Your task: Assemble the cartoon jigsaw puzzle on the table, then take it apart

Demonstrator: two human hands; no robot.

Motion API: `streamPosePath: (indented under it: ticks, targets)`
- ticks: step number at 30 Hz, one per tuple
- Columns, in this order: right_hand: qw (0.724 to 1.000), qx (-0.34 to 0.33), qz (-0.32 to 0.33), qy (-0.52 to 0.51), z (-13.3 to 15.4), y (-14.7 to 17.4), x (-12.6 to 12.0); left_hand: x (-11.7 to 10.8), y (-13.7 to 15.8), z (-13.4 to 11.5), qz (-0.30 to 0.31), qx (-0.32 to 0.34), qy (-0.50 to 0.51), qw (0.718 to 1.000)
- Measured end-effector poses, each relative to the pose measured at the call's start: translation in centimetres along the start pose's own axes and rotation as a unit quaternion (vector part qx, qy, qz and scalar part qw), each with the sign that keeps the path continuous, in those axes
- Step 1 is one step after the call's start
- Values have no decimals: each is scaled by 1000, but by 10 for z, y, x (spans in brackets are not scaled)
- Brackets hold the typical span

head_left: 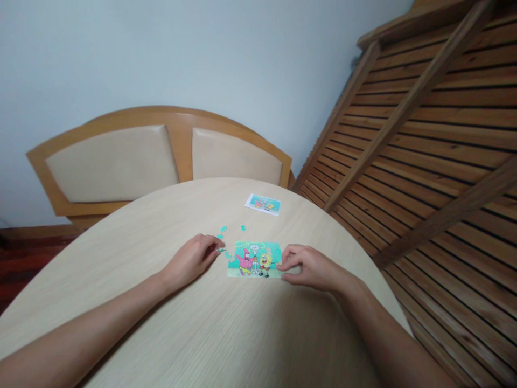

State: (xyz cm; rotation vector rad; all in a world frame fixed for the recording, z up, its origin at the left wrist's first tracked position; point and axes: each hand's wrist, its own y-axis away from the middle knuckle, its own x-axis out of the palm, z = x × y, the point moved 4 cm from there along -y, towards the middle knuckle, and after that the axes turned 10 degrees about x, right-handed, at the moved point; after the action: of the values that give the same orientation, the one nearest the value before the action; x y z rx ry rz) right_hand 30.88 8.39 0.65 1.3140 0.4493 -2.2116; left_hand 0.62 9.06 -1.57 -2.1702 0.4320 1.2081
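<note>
A jigsaw puzzle (246, 251) with pink and yellow cartoon figures on a turquoise ground lies flat on the round table, its pieces joined into a rectangle. At its right edge, my right hand (309, 265) has bent fingers, with thumb and fingertips on the border. To the left of the puzzle, my left hand (197, 254) rests low with its fingers drawn together on a small turquoise puzzle piece (222, 249). Several loose pieces (223, 229) lie just beyond that hand, and one more loose piece (243, 228) sits above the puzzle.
A white-bordered picture card (264, 204) with the same cartoon scene lies farther back on the pale wooden table (173, 334). Behind the table stands a wooden seat back with cream panels (113, 161). A slatted wooden structure (428, 134) rises along the right side.
</note>
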Motion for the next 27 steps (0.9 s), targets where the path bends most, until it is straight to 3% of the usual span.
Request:
streamPosePath:
  ticks: [4, 10, 18, 22, 27]
  targets:
    - [1000, 4, -18, -10, 6, -2, 3, 2, -1, -16, -16, 4, 41, 999]
    - [991, 32, -98, -80, 35, -14, 17, 12, 2, -47, -39, 25, 130, 990]
    - [982, 11, -104, -160, 66, -25, 42, 15, 1, -60, -39, 84, 160, 983]
    - [968, 29, -131, -211, 56, -27, 37, 16, 2, -59, -24, 91, 143, 985]
    - [947, 109, -203, -223, 16, -27, 22, 21, 7, -72, 85, 206, 69, 972]
